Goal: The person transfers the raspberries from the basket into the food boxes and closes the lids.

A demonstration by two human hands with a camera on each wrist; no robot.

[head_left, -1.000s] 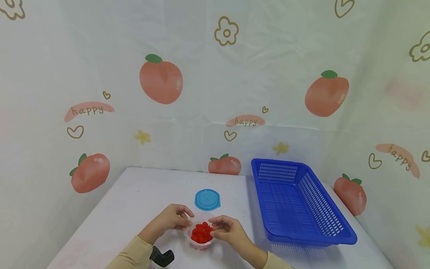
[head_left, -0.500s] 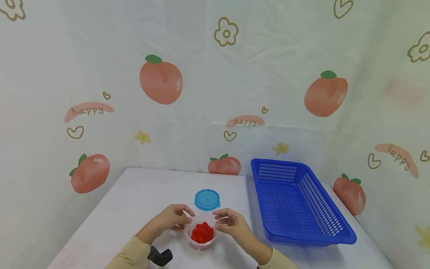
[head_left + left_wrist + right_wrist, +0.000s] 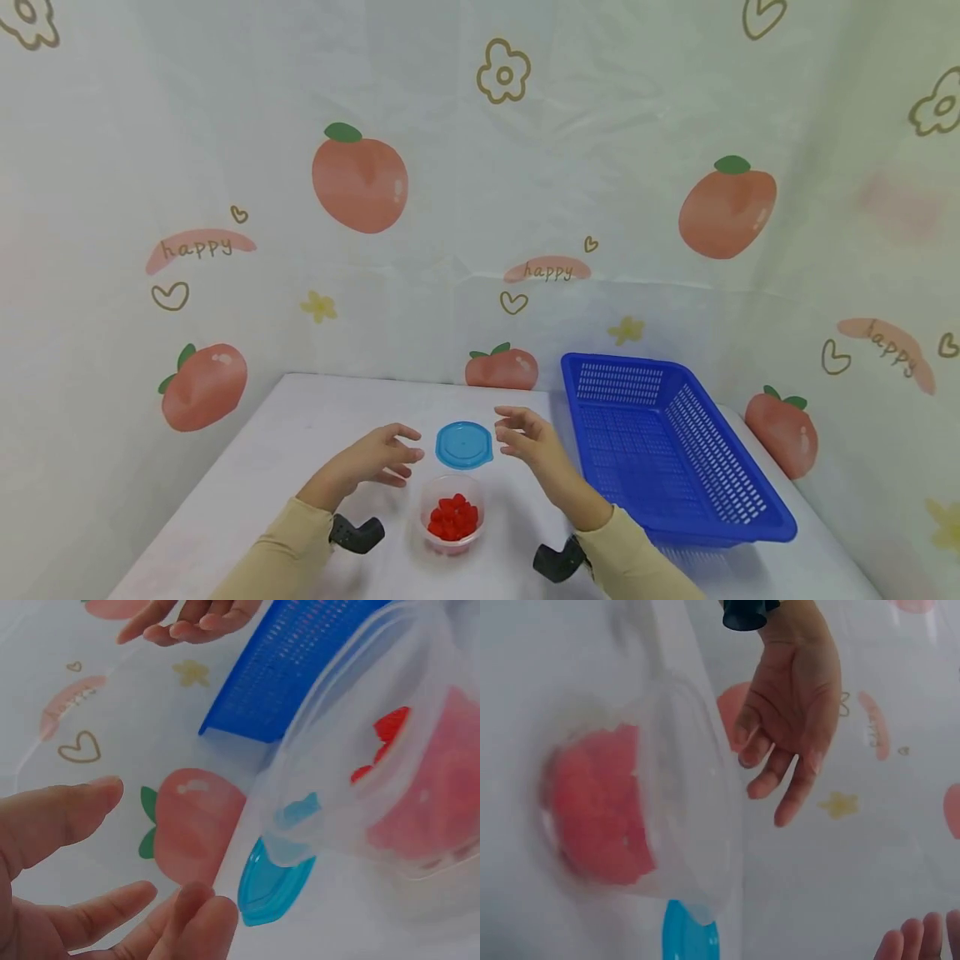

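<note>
On the white table stands a clear plastic container (image 3: 447, 485) with small red pieces (image 3: 453, 518) in its bottom. Its blue lid (image 3: 463, 444) lies flat just beyond it. My left hand (image 3: 366, 465) hovers left of the container and lid, fingers loosely spread and holding nothing. To the right of the lid, my right hand (image 3: 536, 450) is raised, its fingers slightly bent and nothing in them. The left wrist view has the container (image 3: 337, 735) large at the right, apart from the left fingers (image 3: 60, 825).
A large blue perforated basket (image 3: 675, 454) stands at the right of the table, close beside my right forearm. Black wrist cameras (image 3: 357, 535) sit on both wrists. Behind the table hangs a white cloth (image 3: 450, 167) printed with fruit.
Both hands have come off the container's rim and moved forward and apart, up to either side of the lid. The container, lid and basket have stayed in place.
</note>
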